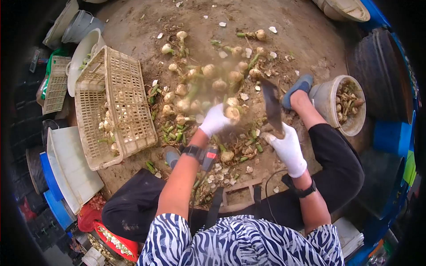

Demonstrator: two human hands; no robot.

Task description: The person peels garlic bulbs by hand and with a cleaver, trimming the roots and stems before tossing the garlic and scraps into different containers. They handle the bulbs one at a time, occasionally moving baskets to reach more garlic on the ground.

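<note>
My left hand [214,120], in a white glove, is closed on a round pale bulb [232,114] in the middle of the view. To its right my right hand [287,148], also gloved in white, grips the handle of a wide dark blade [271,103], which points up and away from me. Beyond my left hand many similar bulbs with green stalks [219,84] lie on the brown ground, partly blurred. Cut green stems [174,132] and pale trimmings lie around and below my hands.
A beige plastic crate [128,97] holding some bulbs leans at the left. On the right, beside my foot [301,88], a white bucket [323,101] holds trimmed pieces. A red basin [126,252] is at lower left. Dark tubs [379,75] line the right.
</note>
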